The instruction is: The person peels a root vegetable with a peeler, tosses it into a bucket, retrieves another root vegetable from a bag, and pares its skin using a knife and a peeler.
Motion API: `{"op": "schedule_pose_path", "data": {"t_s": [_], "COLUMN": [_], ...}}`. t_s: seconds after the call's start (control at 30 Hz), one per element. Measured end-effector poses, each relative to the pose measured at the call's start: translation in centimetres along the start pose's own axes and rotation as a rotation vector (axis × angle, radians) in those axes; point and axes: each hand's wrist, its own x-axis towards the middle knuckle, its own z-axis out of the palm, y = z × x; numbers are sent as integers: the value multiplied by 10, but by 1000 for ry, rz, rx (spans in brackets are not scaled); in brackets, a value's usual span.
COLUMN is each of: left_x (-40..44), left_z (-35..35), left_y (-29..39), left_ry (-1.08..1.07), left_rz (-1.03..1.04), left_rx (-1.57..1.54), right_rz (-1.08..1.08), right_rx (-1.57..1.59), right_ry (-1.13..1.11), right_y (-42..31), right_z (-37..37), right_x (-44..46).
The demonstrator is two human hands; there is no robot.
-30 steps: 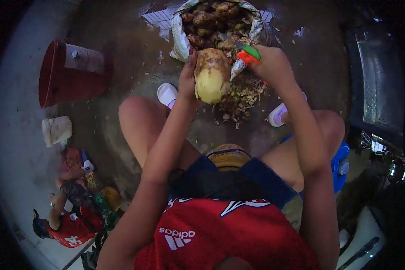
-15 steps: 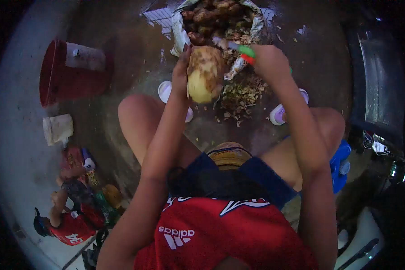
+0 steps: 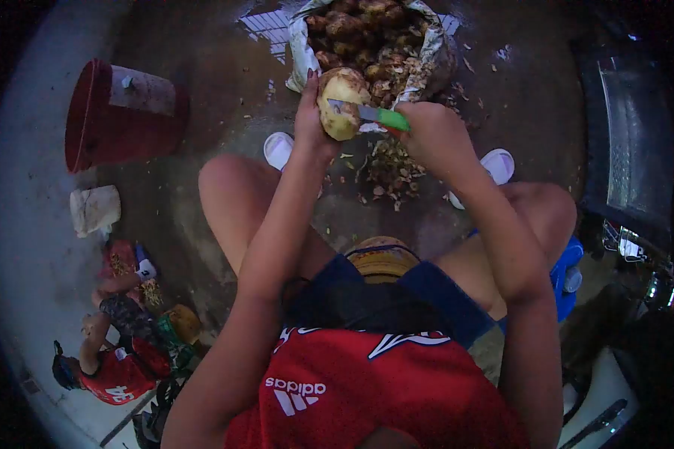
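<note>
My left hand (image 3: 312, 120) grips a large, partly peeled tuber (image 3: 342, 82) from its left side, in front of an open sack. Pale flesh shows on much of it, with brown skin left in patches. My right hand (image 3: 436, 135) is closed round the green and orange handle of a knife (image 3: 368, 113). The metal blade lies across the tuber's face and points left. Below them, a heap of peelings (image 3: 397, 168) lies on the ground.
A white sack (image 3: 299, 45) full of brown tubers stands ahead. To the left are a red bucket (image 3: 86, 120) and a white container (image 3: 97, 209). Another person (image 3: 120, 374) in red sits at lower left. Something blue (image 3: 568, 277) stands beside my right knee.
The knife has come down and left from above the sack onto the tuber. My left hand has turned the tuber, so that it looks shorter and its peeled face shows differently.
</note>
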Motion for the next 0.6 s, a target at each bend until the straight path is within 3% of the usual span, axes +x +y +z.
{"op": "schedule_pose_path", "data": {"t_s": [0.1, 0.2, 0.3, 0.4, 0.5, 0.6], "left_x": [-9, -7, -12, -12, -9, -12], "left_z": [13, 3, 18, 18, 19, 22], "left_y": [-3, -1, -2, -6, -5, -6], "left_ry": [1, -410, -95, -251, -53, -18], "left_rz": [-8, -219, -118, -58, -62, -61], "left_rx": [15, -339, -200, -308, -278, -196], "right_rz": [58, 178, 154, 29, -7, -5], "right_rx": [-18, -31, 72, 62, -34, -57], "right_ry": [106, 125, 139, 151, 149, 167], "right_y": [6, 25, 21, 7, -1, -9], "right_z": [2, -8, -18, -13, -5, 0], "right_x": [2, 16, 13, -1, -12, -12]}}
